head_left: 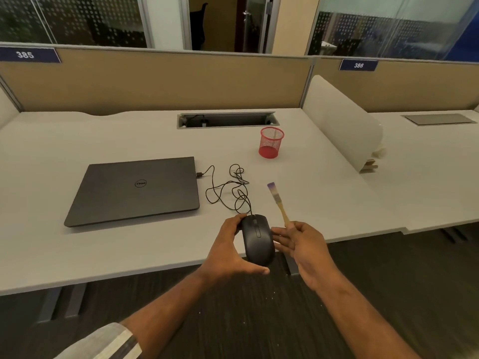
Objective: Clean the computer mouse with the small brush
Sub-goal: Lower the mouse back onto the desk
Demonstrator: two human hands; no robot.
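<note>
The left hand (228, 251) grips the black computer mouse (258, 239) over the near table (129, 255) edge, at six o'clock from the red mesh pen cup (270, 142). At the mouse's three o'clock, the right hand (305, 252) pinches the small brush (278, 203), bristles pointing to eleven o'clock. A closed laptop (134, 190) lies at the mouse's ten o'clock.

One head-worn wide-angle view, looking forward and down over a desk.

The camera sits above and behind the two forearms, which enter from the bottom edge and meet near frame centre, close to the lens. The desk (77, 250) fills the middle band, its near edge running across the lower half; the partition (155, 81) and glass walls curve along the top, bowed by the lens.
</note>
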